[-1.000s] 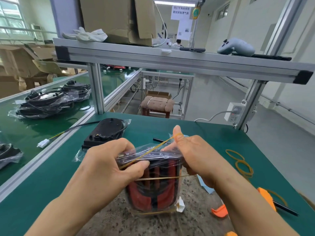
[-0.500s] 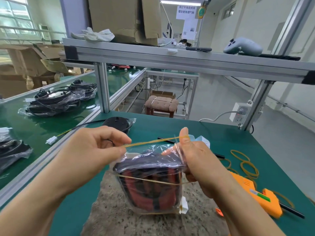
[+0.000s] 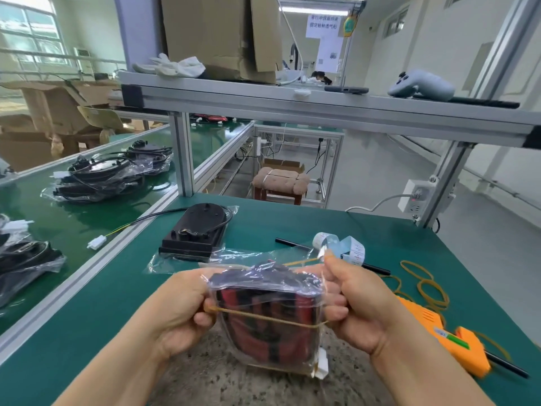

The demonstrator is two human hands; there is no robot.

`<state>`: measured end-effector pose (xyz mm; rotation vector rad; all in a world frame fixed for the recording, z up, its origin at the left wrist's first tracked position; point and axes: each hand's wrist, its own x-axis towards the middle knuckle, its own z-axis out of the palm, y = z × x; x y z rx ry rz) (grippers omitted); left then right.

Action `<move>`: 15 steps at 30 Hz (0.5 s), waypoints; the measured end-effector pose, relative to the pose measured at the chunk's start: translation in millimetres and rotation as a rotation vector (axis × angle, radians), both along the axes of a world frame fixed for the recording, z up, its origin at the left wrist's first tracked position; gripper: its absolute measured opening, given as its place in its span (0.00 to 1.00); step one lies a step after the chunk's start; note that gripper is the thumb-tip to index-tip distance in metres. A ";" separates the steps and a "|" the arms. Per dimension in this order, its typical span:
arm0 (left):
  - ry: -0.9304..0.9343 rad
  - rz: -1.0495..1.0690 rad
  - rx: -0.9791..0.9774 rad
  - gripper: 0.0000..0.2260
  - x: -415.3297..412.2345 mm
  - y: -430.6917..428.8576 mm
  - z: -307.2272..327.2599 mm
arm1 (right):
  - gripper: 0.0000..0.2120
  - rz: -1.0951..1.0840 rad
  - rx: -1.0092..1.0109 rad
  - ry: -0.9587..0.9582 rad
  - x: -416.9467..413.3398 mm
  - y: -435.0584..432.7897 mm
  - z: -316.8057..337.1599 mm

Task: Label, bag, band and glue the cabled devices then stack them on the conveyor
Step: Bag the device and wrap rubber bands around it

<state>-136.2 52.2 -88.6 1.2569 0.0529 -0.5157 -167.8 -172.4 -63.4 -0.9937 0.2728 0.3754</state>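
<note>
I count two hands in my feed, both clamped on one thing: the bagged device (image 3: 263,315), a red and black unit in a clear plastic bag, held at the near middle of the green table (image 3: 336,227) over a worn grey patch; I cannot tell whether it rests on it. My left hand (image 3: 181,312) curls round the bag's 9 o'clock edge. My right hand (image 3: 360,306) curls at its 3 o'clock edge, thumb and forefinger pinching one rubber band (image 3: 263,317). That band crosses the bag's front from hand to hand, and a second strand runs along the top to the pinch. At 11 o'clock from the bag lies one more black device (image 3: 196,230), half in its own bag, its cable ending in one white connector (image 3: 96,242) at the table's rail. At 1 o'clock sit one curled strip of pale blue labels (image 3: 348,247) and one black rod (image 3: 292,244). At 3 o'clock are loose rubber bands (image 3: 430,288), at least three loops, overlapped so I cannot count them surely. One orange glue gun (image 3: 456,344) lies at 4 o'clock, just beside my right wrist. On the conveyor (image 3: 58,218) at 9 to 10 o'clock I see two heaps of bagged devices (image 3: 102,180). Overhead at 12 o'clock a shelf (image 3: 292,104) carries one cardboard box (image 3: 219,33), white gloves (image 3: 172,65) and one grey controller (image 3: 421,85).
</note>
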 end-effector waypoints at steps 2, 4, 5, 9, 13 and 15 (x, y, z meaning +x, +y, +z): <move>0.005 0.089 0.000 0.14 1.4 -2.1 -8.1 | 0.27 -0.031 0.071 0.016 1.1 -5.6 -1.6; 0.003 0.140 0.002 0.08 -1.5 -6.0 -10.6 | 0.13 -0.014 0.072 0.000 2.6 -9.7 -2.9; -0.006 0.147 0.019 0.07 -2.5 -7.9 -10.7 | 0.11 -0.009 0.074 -0.010 2.0 -11.1 -2.8; -0.054 0.199 0.061 0.09 -0.8 -10.5 -3.1 | 0.17 -0.030 0.093 -0.011 -0.3 -15.5 -7.9; -0.162 0.219 0.187 0.13 1.2 -9.6 9.8 | 0.12 -0.001 0.082 -0.009 -2.2 -18.5 -9.7; -0.210 0.198 0.256 0.11 1.1 -9.1 14.3 | 0.14 0.001 0.045 -0.026 -3.5 -19.8 -9.9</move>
